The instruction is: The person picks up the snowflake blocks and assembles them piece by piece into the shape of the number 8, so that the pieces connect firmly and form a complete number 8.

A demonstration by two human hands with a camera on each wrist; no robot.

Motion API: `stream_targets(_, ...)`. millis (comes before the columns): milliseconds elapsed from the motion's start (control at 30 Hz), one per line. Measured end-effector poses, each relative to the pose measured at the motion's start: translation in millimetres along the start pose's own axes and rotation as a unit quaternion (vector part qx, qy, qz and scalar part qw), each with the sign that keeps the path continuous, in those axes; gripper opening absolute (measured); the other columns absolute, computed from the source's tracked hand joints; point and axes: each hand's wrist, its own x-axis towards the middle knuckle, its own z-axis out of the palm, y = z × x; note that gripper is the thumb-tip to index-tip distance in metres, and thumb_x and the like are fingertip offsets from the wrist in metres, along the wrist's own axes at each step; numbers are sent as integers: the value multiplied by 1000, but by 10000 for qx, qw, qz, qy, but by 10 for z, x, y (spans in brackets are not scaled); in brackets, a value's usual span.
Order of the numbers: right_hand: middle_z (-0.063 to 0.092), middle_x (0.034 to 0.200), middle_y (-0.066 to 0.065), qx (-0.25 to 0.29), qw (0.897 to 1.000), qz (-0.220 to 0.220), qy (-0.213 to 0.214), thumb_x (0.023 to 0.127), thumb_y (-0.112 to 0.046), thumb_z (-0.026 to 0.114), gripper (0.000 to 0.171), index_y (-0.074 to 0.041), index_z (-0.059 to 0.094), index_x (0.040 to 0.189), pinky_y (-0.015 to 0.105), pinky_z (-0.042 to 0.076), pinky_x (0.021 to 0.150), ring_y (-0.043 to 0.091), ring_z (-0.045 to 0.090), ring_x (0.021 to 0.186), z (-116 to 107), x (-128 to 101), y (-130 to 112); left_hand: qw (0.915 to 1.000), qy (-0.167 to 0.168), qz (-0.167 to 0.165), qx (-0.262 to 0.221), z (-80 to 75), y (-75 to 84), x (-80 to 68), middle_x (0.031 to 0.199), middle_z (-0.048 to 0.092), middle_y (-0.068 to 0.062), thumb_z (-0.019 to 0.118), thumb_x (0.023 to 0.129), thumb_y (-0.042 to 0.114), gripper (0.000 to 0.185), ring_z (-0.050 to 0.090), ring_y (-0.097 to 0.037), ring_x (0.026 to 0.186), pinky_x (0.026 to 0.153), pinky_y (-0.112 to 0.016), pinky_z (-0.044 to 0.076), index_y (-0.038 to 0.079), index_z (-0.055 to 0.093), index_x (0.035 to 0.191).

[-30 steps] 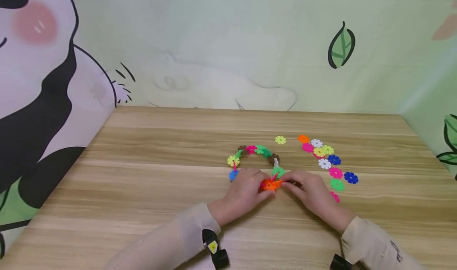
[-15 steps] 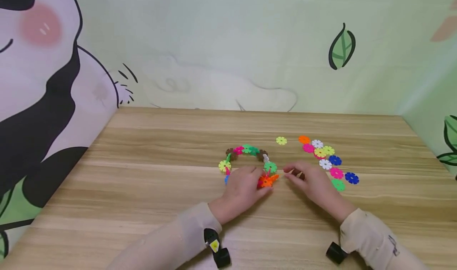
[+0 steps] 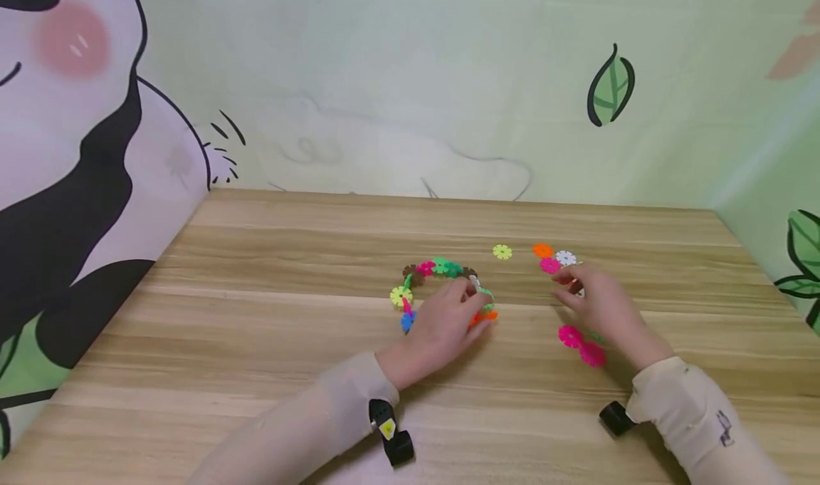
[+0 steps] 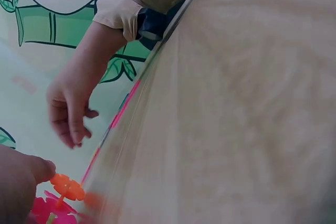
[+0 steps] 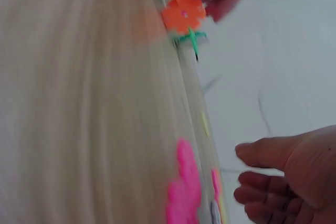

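The ring of snowflake discs [image 3: 442, 285] is lying on the table [image 3: 269, 328] near its middle, a curved chain of yellow, blue, brown, pink, green and orange pieces. The left hand [image 3: 445, 322] is resting on its near right end, grip curled round the orange disc [image 3: 485, 317] there. From the head view only a sliver of that orange piece is showing past the fingers; the left wrist view is showing it edge-on just off a fingertip [image 4: 39, 169], standing up on the table, and the right wrist view is catching it face-on with a green disc [image 5: 190, 36] slotted below it.

To the right, the loose discs [image 3: 554, 258] are lying scattered, and the right hand [image 3: 598, 303] is hovering over them, palm down, wrist low, fingers loosely bent. Whether its grip is pinching a piece I cannot tell from the head view; both wrist views are showing the fingers relaxed and apart with nothing between them. Two pink discs [image 3: 579, 345] are lying just beside its wrist
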Motion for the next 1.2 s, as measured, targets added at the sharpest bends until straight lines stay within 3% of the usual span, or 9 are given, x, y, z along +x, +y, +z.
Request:
stream_targets(200, 65, 99, 21, -411, 9963, 609, -442, 90, -21, 66, 32, 6, 65, 108, 44, 50, 74, 30, 60, 85, -61, 41, 196, 9978, -639, -136, -132, 27, -18, 54, 90, 54, -4, 68, 90, 26, 14, 54, -13, 70, 54, -18, 44, 17, 73, 99)
stream_targets(367, 64, 101, 23, -588, 9941, 757, -514, 90, -22, 66, 34, 7, 65, 108, 47, 50, 76, 31, 59, 85, -55, 54, 279, 9951, -927, -309, -124, 23, -20, 79, 89, 56, -3, 66, 91, 25, 14, 57, -14, 71, 55, -20, 47, 16, 74, 99)
stream_targets(567, 63, 95, 20, -577, 9940, 767, -524, 88, -22, 68, 33, 6, 64, 106, 44, 49, 74, 27, 56, 80, -50, 88, 298, 9960, -815, -305, 193, 8, -23, 85, 92, 59, -3, 65, 91, 21, 8, 60, -14, 68, 56, -23, 51, 15, 69, 91)
stream_targets(800, 64, 90, 19, -341, 9955, 775, -422, 85, -20, 71, 35, 8, 64, 103, 40, 47, 72, 28, 55, 78, -38, 120, 304, 9972, -616, -225, 356, 0, -45, 97, 85, 54, -1, 67, 89, 24, 8, 54, -13, 68, 50, -21, 44, 16, 68, 89)
stream_targets(967, 62, 85, 17, -115, 9964, 747, -382, 84, -19, 73, 32, 8, 64, 99, 31, 42, 66, 25, 53, 76, -50, 116, 331, 9989, -427, 43, 207, -6, -55, 118, 89, 54, -2, 69, 88, 23, 10, 53, -15, 83, 62, -21, 48, 13, 71, 91)
stream_targets(1200, 63, 87, 14, 198, 9966, 688, -420, 90, -14, 66, 20, 2, 61, 101, 28, 45, 67, 23, 53, 78, -118, 84, 292, 9988, -455, 200, 20, 11, -74, 140, 101, 61, -3, 70, 87, 21, 11, 57, -16, 96, 79, -23, 53, 13, 74, 94)
